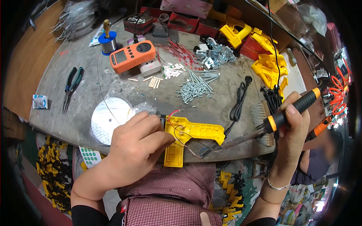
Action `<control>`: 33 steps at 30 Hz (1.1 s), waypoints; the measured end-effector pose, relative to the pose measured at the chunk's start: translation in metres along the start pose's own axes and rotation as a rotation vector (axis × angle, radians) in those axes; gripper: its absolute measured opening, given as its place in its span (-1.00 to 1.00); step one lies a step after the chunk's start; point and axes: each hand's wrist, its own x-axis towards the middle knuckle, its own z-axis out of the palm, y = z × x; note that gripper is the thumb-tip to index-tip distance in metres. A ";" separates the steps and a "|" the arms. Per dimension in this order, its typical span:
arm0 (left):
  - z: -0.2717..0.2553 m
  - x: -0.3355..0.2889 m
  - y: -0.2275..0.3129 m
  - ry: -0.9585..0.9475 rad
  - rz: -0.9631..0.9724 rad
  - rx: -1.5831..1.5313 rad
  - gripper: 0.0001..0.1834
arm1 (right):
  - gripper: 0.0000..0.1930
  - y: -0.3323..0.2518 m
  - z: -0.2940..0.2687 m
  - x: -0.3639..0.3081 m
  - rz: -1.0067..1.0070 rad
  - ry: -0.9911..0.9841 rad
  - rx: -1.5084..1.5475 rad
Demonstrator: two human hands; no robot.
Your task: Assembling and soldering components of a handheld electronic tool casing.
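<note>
My right hand (292,116) grips the black and orange handle of a soldering iron (241,140), whose tip points left to the lower end of a yellow plastic tool housing (200,132). The half-shell lies at the table's front edge with red and dark wires (181,141) across it. A black power cord (238,103) runs into its right end. My left hand (137,145) is closed in a pinch at the housing's left side. Thin solder wire (101,84) runs down from a blue spool (109,42) into that hand; its end is hidden by the fingers.
Behind the housing lie loose screws (194,88), white pieces (173,70) and red wires (183,52). An orange meter (132,56), pliers (71,88) and a round white disc (109,120) are on the left. Yellow housings (269,69) and a brush (260,116) are right; another person sits beyond.
</note>
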 end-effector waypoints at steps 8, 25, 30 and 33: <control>-0.001 -0.007 -0.002 -0.027 -0.013 -0.016 -0.77 | -0.66 0.004 -0.003 -0.004 -0.005 0.000 0.072; 0.019 -0.003 -0.009 -0.008 0.015 -0.006 -0.73 | -0.71 0.035 0.027 -0.019 0.113 -0.149 0.283; 0.022 -0.002 -0.010 0.005 0.027 0.010 -0.72 | -0.71 0.035 0.027 -0.019 0.102 -0.147 0.290; 0.023 -0.002 -0.010 0.005 0.029 0.020 -0.73 | -0.70 0.036 0.028 -0.018 0.088 -0.153 0.291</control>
